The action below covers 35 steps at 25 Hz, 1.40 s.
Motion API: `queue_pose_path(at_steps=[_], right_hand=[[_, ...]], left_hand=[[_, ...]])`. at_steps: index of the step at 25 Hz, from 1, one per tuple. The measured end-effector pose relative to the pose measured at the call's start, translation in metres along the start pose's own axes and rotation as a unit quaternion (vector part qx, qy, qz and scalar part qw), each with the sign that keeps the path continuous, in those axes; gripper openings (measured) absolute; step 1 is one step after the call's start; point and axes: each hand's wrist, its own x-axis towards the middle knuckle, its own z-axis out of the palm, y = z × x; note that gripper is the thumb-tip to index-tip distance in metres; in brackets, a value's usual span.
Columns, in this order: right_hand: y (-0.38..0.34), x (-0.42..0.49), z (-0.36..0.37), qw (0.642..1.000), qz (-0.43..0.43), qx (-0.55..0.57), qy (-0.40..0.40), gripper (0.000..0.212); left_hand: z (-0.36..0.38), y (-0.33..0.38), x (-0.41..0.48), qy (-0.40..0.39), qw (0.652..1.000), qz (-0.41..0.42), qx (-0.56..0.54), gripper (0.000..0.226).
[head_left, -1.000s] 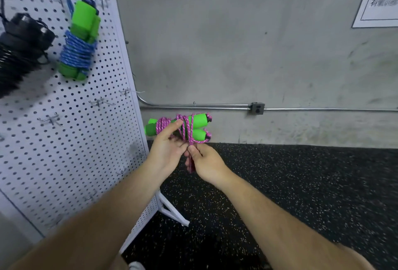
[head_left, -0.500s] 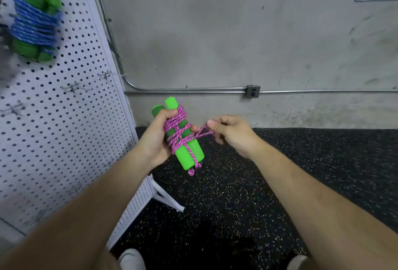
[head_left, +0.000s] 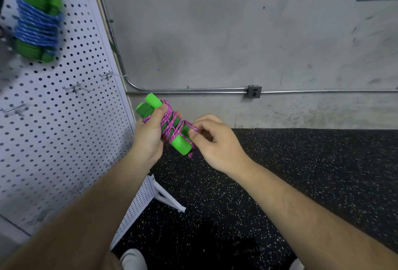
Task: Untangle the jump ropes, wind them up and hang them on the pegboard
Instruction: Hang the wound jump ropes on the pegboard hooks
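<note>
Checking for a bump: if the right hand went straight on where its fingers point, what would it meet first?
The right hand would probably meet the green handles, wound with pink rope and gripped by the left hand.

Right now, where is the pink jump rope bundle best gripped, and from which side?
Probably across both green handles at the wound middle, from the pegboard side, as the left hand does. They lie parallel, tilted, so one grip clamps both and leaves free the loop the right hand pinches.
</note>
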Motion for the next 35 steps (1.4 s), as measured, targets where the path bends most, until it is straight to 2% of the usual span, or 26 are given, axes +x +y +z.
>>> queue_pose_path(at_steps=[1,4,5,8,10,12,13,14,15,16,17,18,19,20,21,22,23,24,26,30,35], right_hand=[[0.002,-0.004,0.003,1.0,0.003,-0.017,-0.012,0.01],[0.009,-0.009,0.013,0.994,-0.003,-0.106,-0.034,0.043],[0.009,-0.009,0.015,0.993,-0.013,-0.116,-0.025,0.048],[0.006,-0.006,0.015,0.993,-0.055,-0.102,0.024,0.043],[0.005,-0.004,0.014,0.99,-0.079,-0.108,0.043,0.039],[0.008,-0.001,0.01,0.985,-0.095,-0.132,0.06,0.035],[0.01,0.0,0.007,0.982,-0.098,-0.149,0.063,0.034],[0.012,0.002,0.005,0.979,-0.099,-0.168,0.062,0.034],[0.014,0.003,0.002,0.977,-0.098,-0.181,0.06,0.034],[0.015,0.003,0.001,0.977,-0.096,-0.183,0.06,0.035],[0.015,0.003,0.001,0.979,-0.092,-0.171,0.068,0.037],[0.013,0.002,0.002,0.981,-0.085,-0.15,0.085,0.039],[0.011,0.002,0.003,0.982,-0.074,-0.135,0.111,0.042],[0.01,0.002,0.004,0.98,-0.063,-0.131,0.137,0.045],[0.008,0.001,0.004,0.976,-0.054,-0.136,0.159,0.048],[0.005,-0.001,0.005,0.973,-0.051,-0.144,0.172,0.049],[0.003,-0.003,0.007,0.971,-0.054,-0.154,0.174,0.049],[0.002,-0.005,0.009,0.97,-0.063,-0.165,0.164,0.048],[0.0,-0.01,0.011,0.972,-0.101,-0.175,0.121,0.042],[-0.003,-0.012,-0.001,0.958,-0.196,-0.194,0.074,0.022],[0.0,-0.003,-0.004,0.947,-0.259,-0.19,0.026,0.025]], left_hand=[[0.0,0.0,0.0,0.008,1.0,0.012,-0.02,0.034],[0.004,0.003,-0.005,0.021,0.996,0.02,-0.085,0.027],[0.005,0.003,-0.007,0.015,0.994,0.008,-0.106,0.027],[0.01,0.005,-0.015,-0.013,0.987,-0.051,-0.155,0.036],[0.012,0.008,-0.021,-0.021,0.987,-0.063,-0.147,0.034],[0.013,0.014,-0.025,-0.004,0.993,-0.053,-0.102,0.033],[0.011,0.018,-0.027,0.03,0.999,-0.021,-0.017,0.04],[0.007,0.023,-0.029,0.079,0.988,0.049,0.126,0.05],[0.002,0.025,-0.029,0.1,0.934,0.16,0.305,0.056],[-0.004,0.026,-0.03,0.069,0.838,0.284,0.461,0.053],[-0.006,0.027,-0.034,0.013,0.744,0.371,0.556,0.047],[-0.009,0.021,-0.035,-0.019,0.69,0.403,0.601,0.043],[-0.009,0.011,-0.035,-0.018,0.692,0.398,0.601,0.039],[-0.005,0.004,-0.039,0.001,0.749,0.357,0.558,0.035],[0.004,0.002,-0.045,0.003,0.836,0.27,0.478,0.031],[0.014,0.002,-0.052,-0.029,0.923,0.146,0.354,0.028],[0.022,0.002,-0.056,-0.066,0.972,0.035,0.221,0.026],[0.027,0.004,-0.057,-0.09,0.988,-0.031,0.121,0.027],[0.026,0.012,-0.052,-0.101,0.993,-0.053,0.042,0.034],[0.014,0.027,-0.04,-0.118,0.992,-0.04,0.034,0.041],[0.012,0.037,-0.042,-0.141,0.987,-0.031,0.069,0.047]])
